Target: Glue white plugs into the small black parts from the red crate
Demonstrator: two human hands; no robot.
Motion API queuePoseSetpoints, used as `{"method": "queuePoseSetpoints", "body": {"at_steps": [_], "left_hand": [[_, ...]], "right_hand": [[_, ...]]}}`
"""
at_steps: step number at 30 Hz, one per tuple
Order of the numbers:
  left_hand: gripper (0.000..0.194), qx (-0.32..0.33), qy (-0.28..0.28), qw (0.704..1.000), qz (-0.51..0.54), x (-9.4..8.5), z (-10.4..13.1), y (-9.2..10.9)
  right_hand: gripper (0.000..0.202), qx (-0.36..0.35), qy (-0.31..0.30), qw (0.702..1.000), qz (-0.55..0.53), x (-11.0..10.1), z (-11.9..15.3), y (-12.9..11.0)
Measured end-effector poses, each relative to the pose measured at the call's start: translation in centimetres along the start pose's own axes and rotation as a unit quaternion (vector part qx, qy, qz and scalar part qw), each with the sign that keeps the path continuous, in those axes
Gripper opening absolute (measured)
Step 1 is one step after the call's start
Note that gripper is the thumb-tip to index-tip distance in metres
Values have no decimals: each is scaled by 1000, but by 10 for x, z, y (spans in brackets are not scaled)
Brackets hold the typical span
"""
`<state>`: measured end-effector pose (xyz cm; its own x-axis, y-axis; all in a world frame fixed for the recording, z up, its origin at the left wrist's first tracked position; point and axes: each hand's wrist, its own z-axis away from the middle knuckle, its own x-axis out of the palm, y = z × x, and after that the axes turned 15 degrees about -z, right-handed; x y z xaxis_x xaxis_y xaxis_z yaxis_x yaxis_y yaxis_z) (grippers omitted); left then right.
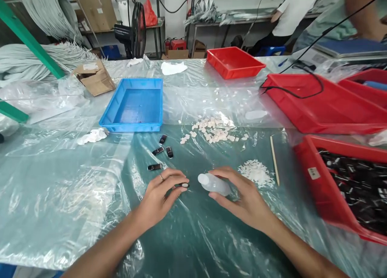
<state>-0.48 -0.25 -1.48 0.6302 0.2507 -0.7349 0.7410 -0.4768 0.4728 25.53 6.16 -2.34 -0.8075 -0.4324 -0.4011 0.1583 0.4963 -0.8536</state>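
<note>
Two-handed work at the desk [193, 245], seen from the head camera. The left hand [163, 193] pinches a small black part [184, 185] between thumb and fingertips, a pale oval face showing at its end. The right hand [238, 193] grasps a translucent bottle [217, 184], thumb on the near side and forefinger on the far; the bottle is tilted, its white tip towards the part but apart from it. How hard the right fingers press cannot be told, nor whether the bottle rests on the desk. For good control, the pinch should be light but steady, with the pale face left uncovered and the left wrist low for support. The bottle is best steered by small turns of the wrist, with even, sparing pressure, since its soft-looking wall may yield suddenly. The tip should not knock the part or cross the fingertips. Four black pieces [155, 167] lie loose just beyond the left hand, and a heap of white chips [256, 173] lies beside the right; the forearms are best held clear of both. A thin stick [274, 161] lies to the right of the heap.
</note>
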Motion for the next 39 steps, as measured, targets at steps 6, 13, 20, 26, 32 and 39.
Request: {"method": "queuePoseSetpoints", "body": {"at_steps": [6,13,20,26,32,39], "left_hand": [[22,26,-2,999,18,5,1,-5],[26,41,-29,999,3,-2,1,0],[20,69,-10,998,-8,1,2,-1],[20,81,-9,997,-10,0,0,-1],[19,91,-11,996,-11,-3,0,1],[18,94,-15,995,-20,-2,-1,2]], "right_hand": [[55,-67,9,996,52,-2,10,-15],[69,-80,11,997,21,-1,16,-23],[86,-171,25,980,102,-1,19,-40],[87,-190,34,974,117,1,18,-44],[87,-196,20,972,125,0,14,-52],[82,-194,32,975,107,0,11,-53]]}}
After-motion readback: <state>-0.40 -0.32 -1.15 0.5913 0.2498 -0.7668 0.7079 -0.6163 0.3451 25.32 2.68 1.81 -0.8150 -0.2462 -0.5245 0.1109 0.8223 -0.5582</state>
